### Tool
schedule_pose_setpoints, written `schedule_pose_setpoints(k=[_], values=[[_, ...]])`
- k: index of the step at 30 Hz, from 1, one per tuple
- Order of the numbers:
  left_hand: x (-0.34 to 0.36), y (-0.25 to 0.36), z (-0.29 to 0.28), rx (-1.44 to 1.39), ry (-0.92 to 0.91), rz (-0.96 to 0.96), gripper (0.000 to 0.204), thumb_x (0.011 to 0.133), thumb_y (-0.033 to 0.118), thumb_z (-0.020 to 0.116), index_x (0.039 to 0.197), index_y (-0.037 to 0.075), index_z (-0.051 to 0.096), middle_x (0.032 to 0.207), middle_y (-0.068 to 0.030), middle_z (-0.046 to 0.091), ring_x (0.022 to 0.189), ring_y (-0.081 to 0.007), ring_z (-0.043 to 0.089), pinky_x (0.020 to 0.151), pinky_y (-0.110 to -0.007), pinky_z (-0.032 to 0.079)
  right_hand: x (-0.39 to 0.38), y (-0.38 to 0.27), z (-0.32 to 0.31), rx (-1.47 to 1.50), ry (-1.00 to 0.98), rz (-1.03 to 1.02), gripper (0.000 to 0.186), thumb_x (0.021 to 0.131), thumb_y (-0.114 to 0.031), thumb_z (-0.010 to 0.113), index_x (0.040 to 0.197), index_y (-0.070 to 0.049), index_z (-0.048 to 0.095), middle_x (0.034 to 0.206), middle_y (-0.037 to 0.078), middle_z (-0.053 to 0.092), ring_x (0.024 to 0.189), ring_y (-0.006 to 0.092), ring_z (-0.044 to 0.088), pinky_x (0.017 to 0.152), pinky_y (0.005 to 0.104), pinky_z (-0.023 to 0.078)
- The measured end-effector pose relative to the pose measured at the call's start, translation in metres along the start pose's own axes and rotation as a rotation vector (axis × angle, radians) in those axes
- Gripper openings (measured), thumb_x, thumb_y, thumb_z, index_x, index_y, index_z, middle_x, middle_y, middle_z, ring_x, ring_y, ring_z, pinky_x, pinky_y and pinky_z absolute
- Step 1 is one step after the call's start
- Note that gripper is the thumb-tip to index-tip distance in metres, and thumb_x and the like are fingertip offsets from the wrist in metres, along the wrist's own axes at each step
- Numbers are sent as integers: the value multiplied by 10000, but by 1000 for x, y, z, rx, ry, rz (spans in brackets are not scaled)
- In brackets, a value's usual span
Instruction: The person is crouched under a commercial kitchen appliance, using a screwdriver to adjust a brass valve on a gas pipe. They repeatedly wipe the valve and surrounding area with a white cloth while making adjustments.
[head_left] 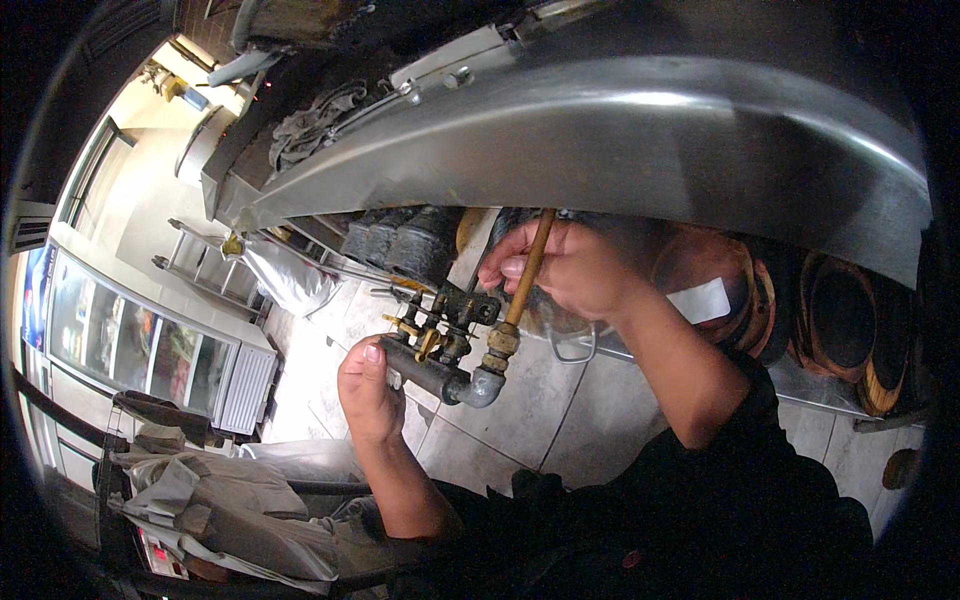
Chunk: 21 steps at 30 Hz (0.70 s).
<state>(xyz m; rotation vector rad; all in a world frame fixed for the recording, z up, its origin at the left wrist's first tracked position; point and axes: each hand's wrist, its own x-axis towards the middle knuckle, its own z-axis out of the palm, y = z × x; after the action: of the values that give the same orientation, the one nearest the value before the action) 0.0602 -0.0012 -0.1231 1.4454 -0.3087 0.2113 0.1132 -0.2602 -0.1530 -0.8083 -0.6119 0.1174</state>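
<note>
A dark gas pipe manifold (425, 370) with small brass valves (428, 343) hangs below the steel front edge. My left hand (370, 390) is closed around its near left end, thumb on top. At the other end, a grey elbow (480, 388) and a brass fitting (502, 342) join a brass-coloured tube (532, 265) rising under the edge. My right hand (570, 270) reaches behind this tube, its thumb and fingers pinched together above a blackened bracket (465, 305). What the pinch holds, if anything, is too small to tell.
The curved steel counter front (600, 140) overhangs both hands. Round wooden-rimmed dark plates (838, 315) stand on a low shelf at right. A crumpled cloth (315, 125) lies at upper left. A glass-front fridge (140, 335) and cloth-draped rack (220, 500) are at left, above a tiled floor (510, 425).
</note>
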Motion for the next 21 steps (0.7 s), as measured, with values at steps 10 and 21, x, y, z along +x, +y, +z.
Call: schedule_pose_setpoints(k=[10, 21], values=[[0, 0, 1, -11, 13, -4, 319, 887, 240, 542, 963, -69, 568, 865, -106, 612, 776, -154, 551, 741, -272, 427, -2, 2, 14, -35, 38, 80, 105, 834, -47, 571, 920, -5, 613, 909, 98, 637, 900, 180, 604, 835, 297, 461], [-1, -1, 2, 1, 38, 6, 315, 884, 239, 547, 958, -66, 573, 865, -105, 612, 770, -154, 549, 748, -274, 422, 5, 0, -8, 70, 177, -18, 106, 871, -74, 483, 876, -24, 576, 924, 156, 618, 877, 256, 600, 757, 315, 463]])
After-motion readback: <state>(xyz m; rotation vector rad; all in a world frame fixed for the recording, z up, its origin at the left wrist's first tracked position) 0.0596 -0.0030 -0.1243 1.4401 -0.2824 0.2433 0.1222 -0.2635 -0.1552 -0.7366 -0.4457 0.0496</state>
